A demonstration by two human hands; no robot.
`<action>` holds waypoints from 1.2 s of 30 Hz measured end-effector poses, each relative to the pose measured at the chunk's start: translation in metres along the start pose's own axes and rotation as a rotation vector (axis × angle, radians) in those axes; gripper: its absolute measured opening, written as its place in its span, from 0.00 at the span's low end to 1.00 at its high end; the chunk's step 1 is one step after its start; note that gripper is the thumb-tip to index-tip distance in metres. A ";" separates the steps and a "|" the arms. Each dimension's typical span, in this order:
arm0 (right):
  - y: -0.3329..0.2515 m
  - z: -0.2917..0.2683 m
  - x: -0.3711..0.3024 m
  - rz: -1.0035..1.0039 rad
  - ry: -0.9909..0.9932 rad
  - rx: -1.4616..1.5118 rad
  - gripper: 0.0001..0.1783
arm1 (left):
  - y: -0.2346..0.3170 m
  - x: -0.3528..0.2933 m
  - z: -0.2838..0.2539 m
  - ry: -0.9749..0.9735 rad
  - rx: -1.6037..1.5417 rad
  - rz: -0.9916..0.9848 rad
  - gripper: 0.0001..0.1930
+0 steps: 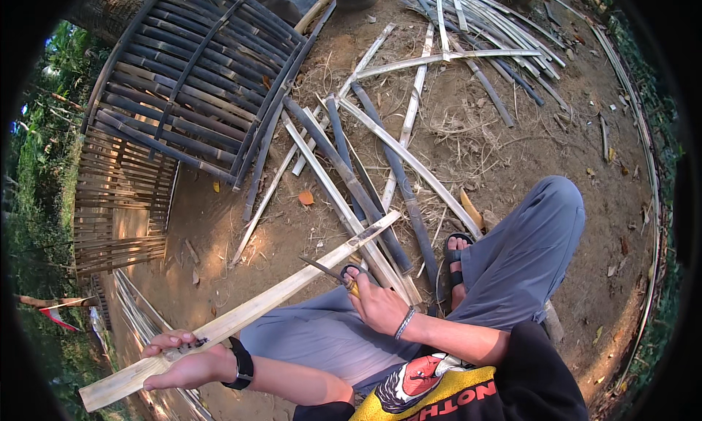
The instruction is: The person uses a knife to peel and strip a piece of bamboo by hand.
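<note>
So the left hand (pixel 179 364), lower left, is curled round a bamboo strip (pixel 252 308). Right hand (pixel 379 307), lower middle, is clenched on a knife (pixel 325 269).

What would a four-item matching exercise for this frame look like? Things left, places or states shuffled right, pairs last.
Things:
1. Knife
2. Held strip
3. Watch
4. Orange leaf

Places or states:
A. Black, strapped on
B. Lying on the ground
C. In the right hand
D. In the left hand

Pairs: 1-C, 2-D, 3-A, 4-B
</note>
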State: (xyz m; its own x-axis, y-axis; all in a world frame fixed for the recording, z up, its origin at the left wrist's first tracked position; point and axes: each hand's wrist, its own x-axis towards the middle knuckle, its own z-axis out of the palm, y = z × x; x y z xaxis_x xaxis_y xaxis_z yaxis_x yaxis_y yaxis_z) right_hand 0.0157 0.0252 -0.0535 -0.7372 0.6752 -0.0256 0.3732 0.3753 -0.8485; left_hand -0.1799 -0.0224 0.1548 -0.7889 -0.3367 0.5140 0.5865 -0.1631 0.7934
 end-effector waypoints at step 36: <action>0.057 0.005 0.017 0.291 -0.050 -0.134 0.20 | -0.006 0.005 0.004 -0.008 -0.011 -0.016 0.33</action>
State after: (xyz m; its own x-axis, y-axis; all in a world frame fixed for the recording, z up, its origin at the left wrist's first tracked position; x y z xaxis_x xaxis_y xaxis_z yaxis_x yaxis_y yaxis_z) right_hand 0.0219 0.0554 -0.1050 -0.6142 0.7357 -0.2854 0.6407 0.2538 -0.7247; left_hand -0.1882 -0.0190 0.1537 -0.7996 -0.3267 0.5039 0.5758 -0.1785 0.7979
